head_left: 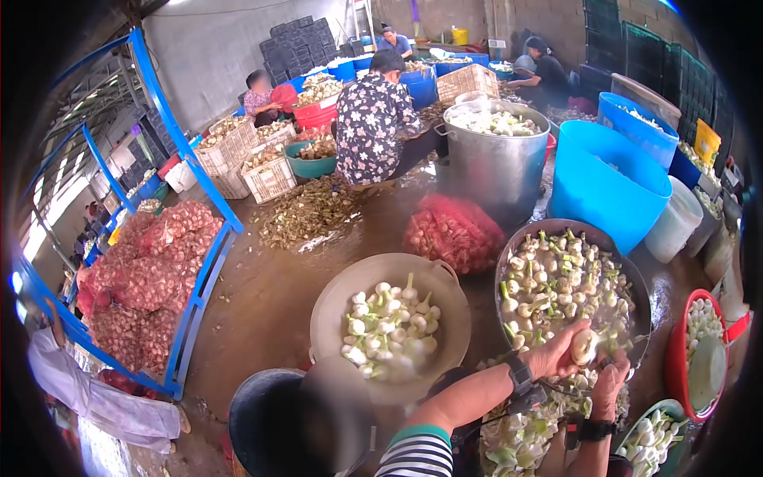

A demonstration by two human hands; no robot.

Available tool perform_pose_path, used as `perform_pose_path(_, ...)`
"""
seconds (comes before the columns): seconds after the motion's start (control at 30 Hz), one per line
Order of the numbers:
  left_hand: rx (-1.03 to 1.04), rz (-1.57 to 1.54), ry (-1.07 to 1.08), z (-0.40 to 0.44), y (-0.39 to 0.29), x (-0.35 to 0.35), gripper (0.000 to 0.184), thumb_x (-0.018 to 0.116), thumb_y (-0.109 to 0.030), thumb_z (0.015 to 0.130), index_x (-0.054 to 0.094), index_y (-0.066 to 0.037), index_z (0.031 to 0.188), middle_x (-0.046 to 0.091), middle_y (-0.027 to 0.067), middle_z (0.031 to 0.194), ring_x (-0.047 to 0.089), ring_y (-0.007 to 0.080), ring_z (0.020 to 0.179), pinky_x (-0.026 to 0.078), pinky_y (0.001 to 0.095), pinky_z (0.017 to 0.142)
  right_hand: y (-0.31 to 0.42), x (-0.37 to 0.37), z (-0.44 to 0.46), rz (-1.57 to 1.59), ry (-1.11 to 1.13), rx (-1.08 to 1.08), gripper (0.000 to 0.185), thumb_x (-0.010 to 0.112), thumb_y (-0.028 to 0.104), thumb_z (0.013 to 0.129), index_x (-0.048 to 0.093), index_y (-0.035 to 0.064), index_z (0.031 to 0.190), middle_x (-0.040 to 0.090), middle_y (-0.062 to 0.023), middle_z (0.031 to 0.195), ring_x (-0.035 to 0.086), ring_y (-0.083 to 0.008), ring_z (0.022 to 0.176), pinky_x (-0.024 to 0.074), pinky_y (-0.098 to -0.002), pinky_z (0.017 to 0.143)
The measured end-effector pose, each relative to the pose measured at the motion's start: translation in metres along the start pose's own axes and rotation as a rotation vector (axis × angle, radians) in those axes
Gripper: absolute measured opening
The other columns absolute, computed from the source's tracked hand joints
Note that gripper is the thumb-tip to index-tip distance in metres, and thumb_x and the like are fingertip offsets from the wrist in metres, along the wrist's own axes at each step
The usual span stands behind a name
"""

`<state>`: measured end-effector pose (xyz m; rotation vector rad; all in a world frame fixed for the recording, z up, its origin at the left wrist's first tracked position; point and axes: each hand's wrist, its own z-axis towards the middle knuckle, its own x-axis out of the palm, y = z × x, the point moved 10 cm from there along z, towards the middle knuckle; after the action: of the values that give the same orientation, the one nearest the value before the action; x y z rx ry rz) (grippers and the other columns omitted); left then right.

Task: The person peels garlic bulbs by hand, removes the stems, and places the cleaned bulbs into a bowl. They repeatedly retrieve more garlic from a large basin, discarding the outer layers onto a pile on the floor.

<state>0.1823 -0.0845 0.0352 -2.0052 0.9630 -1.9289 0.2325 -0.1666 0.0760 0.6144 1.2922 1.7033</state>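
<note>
My left hand [559, 350] is closed around a pale garlic bulb [585, 347], over the near rim of a wide dark pan [645, 314]. Just right of it, my right hand [609, 386] has its fingers curled close to the bulb; what they hold, if anything, is hidden. Garlic bulbs with green stems [566, 270] fill the pan. Left of the pan, a grey basin [330, 318] holds a heap of whiter, trimmed bulbs [389, 326]. Below my hands lies a pile of pale peelings and leaves [520, 433].
A red mesh sack [451, 233], a large metal pot [493, 163] and a blue tub [608, 183] stand ahead. At right are a red basin [681, 374] and a green bowl [675, 413]. A dark bucket [258, 421] is near left. Co-workers sit farther back.
</note>
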Motion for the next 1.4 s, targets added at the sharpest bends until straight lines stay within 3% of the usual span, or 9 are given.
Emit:
perform_pose_path(0.47,0.263,1.049,-0.653,-0.005,-0.012,-0.064,0.055,0.073,-0.027,0.059,0.057,0.009,0.097,0.063,0.0197,0.083,0.063,0.0327,0.073,0.050,0.0380,0.067,-0.072,-0.022,-0.001,-0.960,-0.074,0.000,0.049,0.042,0.002,0.069,0.056,-0.0066,0.115,0.060,-0.0267,0.109,0.059,-0.0368,0.099,0.0438,-0.0393,0.087)
perform_pose_path(0.5,0.353,0.903,-0.651,-0.010,-0.014,-0.062,0.051,0.075,-0.024,0.060,0.058,0.007,0.097,0.064,0.0172,0.080,0.063,0.0293,0.072,0.050,0.0360,0.066,-0.062,-0.016,-0.004,-0.902,-0.150,-0.318,0.046,0.042,0.004,0.070,0.059,-0.0073,0.111,0.064,-0.0202,0.100,0.062,-0.0325,0.085,0.0468,-0.0362,0.079)
perform_pose_path(0.6,0.594,0.371,-0.487,-0.021,-0.017,-0.049,0.042,0.078,-0.017,0.064,0.059,0.004,0.096,0.065,0.0114,0.076,0.062,0.0219,0.070,0.049,0.0323,0.063,-0.126,-0.031,0.014,0.177,-0.082,0.115,0.042,0.041,0.006,0.076,0.060,-0.0061,0.112,0.063,-0.0093,0.090,0.058,-0.0207,0.073,0.0468,-0.0283,0.069)
perform_pose_path(0.87,0.435,0.080,-0.336,0.003,-0.001,-0.053,0.020,0.068,-0.023,0.077,0.063,-0.003,0.077,0.063,0.0070,0.071,0.059,0.0149,0.059,0.048,0.0276,0.054,-0.053,-0.033,-0.029,-0.149,-0.031,-0.185,0.031,0.061,0.001,0.076,0.055,-0.0072,0.106,0.061,-0.0089,0.098,0.057,-0.0166,0.085,0.0480,-0.0313,0.073)
perform_pose_path(1.0,0.397,-0.056,-0.010,-0.020,-0.011,-0.012,0.036,0.058,-0.038,0.082,0.058,-0.006,0.097,0.062,0.0091,0.077,0.060,0.0167,0.054,0.043,0.0248,0.037,-0.148,-0.112,-0.040,0.621,-0.215,0.277,0.027,0.044,0.013,0.086,0.057,-0.0026,0.103,0.063,-0.0081,0.092,0.060,-0.0183,0.074,0.0507,-0.0292,0.067)
perform_pose_path(1.07,0.408,-0.073,-0.041,-0.025,-0.022,-0.013,0.036,0.058,-0.040,0.082,0.058,-0.007,0.095,0.062,0.0088,0.074,0.060,0.0188,0.050,0.044,0.0261,0.036,-0.159,-0.086,-0.069,0.145,-0.074,0.512,0.023,0.046,0.010,0.082,0.057,-0.0014,0.098,0.063,-0.0094,0.092,0.060,-0.0185,0.075,0.0505,-0.0290,0.068)
perform_pose_path(1.2,0.451,0.223,-0.408,0.025,0.006,-0.089,0.030,0.063,-0.035,0.081,0.063,-0.007,0.089,0.063,0.0058,0.071,0.060,0.0161,0.056,0.046,0.0286,0.042,-0.201,-0.032,-0.146,-0.087,0.125,0.868,0.057,0.060,0.017,0.077,0.043,0.0094,0.131,0.046,-0.0180,0.127,0.047,-0.0345,0.114,0.0506,-0.0396,0.070)
perform_pose_path(1.27,0.364,0.299,-0.421,0.067,0.049,-0.122,0.025,0.057,-0.028,0.089,0.063,-0.005,0.080,0.062,0.0038,0.063,0.058,0.0149,0.048,0.044,0.0258,0.041,-0.081,0.028,-0.114,0.728,0.107,0.701,0.067,0.061,0.040,0.083,0.033,0.0126,0.138,0.040,-0.0154,0.133,0.048,-0.0367,0.113,0.0510,-0.0382,0.071)
perform_pose_path(1.4,0.508,1.010,0.078,-0.017,0.009,0.011,0.035,0.063,-0.027,0.083,0.055,0.001,0.103,0.064,0.0143,0.086,0.062,0.0198,0.070,0.051,0.0295,0.062,-0.126,0.002,-0.082,0.831,0.097,0.448,0.056,0.052,0.038,0.092,0.031,0.0181,0.140,0.044,-0.0053,0.133,0.051,-0.0189,0.107,0.0495,-0.0290,0.073)
